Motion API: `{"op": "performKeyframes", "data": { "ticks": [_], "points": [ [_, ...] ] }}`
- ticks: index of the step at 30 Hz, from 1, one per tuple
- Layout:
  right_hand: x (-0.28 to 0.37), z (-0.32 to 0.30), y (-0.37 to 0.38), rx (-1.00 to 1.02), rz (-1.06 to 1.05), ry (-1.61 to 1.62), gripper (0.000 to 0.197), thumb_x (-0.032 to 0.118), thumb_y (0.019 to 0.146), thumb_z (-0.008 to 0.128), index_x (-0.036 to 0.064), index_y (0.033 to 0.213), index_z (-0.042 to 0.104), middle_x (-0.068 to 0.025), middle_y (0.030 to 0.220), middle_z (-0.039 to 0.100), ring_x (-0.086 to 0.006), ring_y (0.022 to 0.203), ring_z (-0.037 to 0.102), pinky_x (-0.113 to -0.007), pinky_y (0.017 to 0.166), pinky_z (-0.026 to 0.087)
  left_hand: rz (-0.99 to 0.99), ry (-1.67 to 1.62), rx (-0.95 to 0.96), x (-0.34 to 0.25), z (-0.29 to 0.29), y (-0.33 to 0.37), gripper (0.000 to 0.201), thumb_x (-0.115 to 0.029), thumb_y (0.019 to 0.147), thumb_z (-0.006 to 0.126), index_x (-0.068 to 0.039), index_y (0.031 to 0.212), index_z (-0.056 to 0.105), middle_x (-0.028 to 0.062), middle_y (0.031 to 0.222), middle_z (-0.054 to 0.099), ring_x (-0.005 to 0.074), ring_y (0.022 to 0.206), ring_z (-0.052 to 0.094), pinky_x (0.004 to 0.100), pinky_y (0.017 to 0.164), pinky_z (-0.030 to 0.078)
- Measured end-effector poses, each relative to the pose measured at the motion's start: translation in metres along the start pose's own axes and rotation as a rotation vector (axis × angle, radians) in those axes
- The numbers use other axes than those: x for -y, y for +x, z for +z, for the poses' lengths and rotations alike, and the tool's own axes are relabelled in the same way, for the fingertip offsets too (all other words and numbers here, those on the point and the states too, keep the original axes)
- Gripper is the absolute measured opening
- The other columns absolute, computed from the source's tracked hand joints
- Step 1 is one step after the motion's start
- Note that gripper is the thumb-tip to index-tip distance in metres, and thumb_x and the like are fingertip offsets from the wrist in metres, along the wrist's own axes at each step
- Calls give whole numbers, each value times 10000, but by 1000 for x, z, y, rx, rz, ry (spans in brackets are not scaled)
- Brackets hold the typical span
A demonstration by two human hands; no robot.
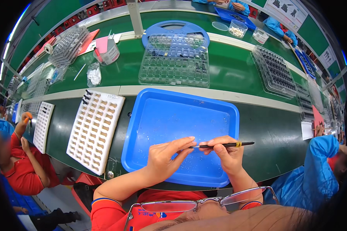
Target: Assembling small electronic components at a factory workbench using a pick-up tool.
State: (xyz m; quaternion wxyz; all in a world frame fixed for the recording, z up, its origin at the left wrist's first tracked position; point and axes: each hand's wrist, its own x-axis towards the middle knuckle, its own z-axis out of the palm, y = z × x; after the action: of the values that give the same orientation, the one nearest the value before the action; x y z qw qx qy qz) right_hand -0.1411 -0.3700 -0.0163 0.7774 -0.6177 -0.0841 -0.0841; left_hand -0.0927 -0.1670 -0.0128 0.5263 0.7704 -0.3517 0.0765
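Observation:
Above the blue tray (181, 96), my right hand (228, 156) grips a slim black-handled tool (247, 143) like a small brush, with a yellow band on its handle. The tool lies almost level, its silver metal end pointing left to the fingertips of my left hand (164, 158). There the left thumb and fingers are pinched together at the metal end. Whatever sits between them is too small and covered to name. Small pale crumbs are scattered over the tray's bottom.
Left of the tray lies a white foam tray (94, 129) with several small black parts in one corner. Clear plastic trays (173, 71) lie beyond, with a blue reel-shaped case (148, 34) behind. More trays of black parts (275, 71) stand right. Co-workers (316, 165) sit on both sides.

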Motion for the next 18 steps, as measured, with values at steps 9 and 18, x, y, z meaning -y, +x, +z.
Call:
{"op": "performKeyframes", "data": {
  "ticks": [9,18],
  "points": [
    [0,-1,0,33,58,47,182,100,947,624,-53,1039,658,-174,978,690,-266,896,702,-324,747,574,-11,-8,-8,0,-1,-2,394,19,799,746,0,1163,595,119,979,735,200,844,735,276,702,581],
    [0,-2,0,42,42,-11,173,100,942,630,-42,1029,676,-172,982,695,-260,902,700,-325,754,574,-42,-73,-36,-1,0,-3,381,33,776,767,3,1126,617,133,972,726,191,813,731,268,675,583]
  ]
}}
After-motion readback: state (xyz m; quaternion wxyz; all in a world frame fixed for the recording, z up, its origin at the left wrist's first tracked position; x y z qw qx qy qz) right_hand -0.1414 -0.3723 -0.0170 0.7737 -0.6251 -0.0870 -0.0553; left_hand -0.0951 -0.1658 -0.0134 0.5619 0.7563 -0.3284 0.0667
